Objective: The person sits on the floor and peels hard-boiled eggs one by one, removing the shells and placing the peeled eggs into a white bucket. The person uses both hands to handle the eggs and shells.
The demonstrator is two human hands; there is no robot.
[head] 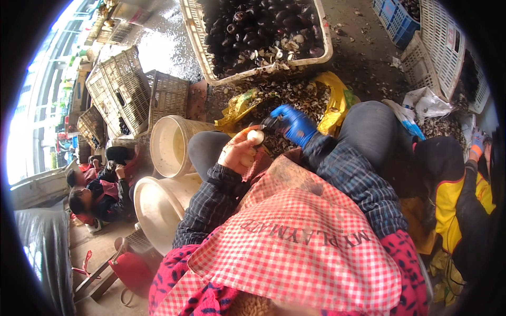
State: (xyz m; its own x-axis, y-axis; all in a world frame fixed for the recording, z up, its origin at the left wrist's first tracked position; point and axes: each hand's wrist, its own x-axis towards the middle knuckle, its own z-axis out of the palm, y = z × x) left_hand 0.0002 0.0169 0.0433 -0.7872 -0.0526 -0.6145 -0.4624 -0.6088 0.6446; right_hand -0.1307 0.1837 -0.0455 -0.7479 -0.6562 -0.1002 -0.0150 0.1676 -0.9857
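My left hand (236,154), bare with orange-stained fingers, holds several pale, peeled, chestnut-like pieces; one round white piece (255,137) sits at the fingertips. Close beside it, my right hand (294,124) in a blue rubber-coated glove is closed around a dark tool (269,123), whose exact kind I cannot tell. Both hands are above a yellow sack (335,100) that lies open between my knees, full of brown and pale peelings (306,94). A red-and-white checked apron (300,237) covers my lap.
Ahead stands a white plastic crate (269,71) of dark brown corms, some partly peeled. Two white buckets (170,146) lie tipped at the left, with stacked crates (118,91) behind. People work at the left (101,193) and right (454,189). Peelings litter the wet floor.
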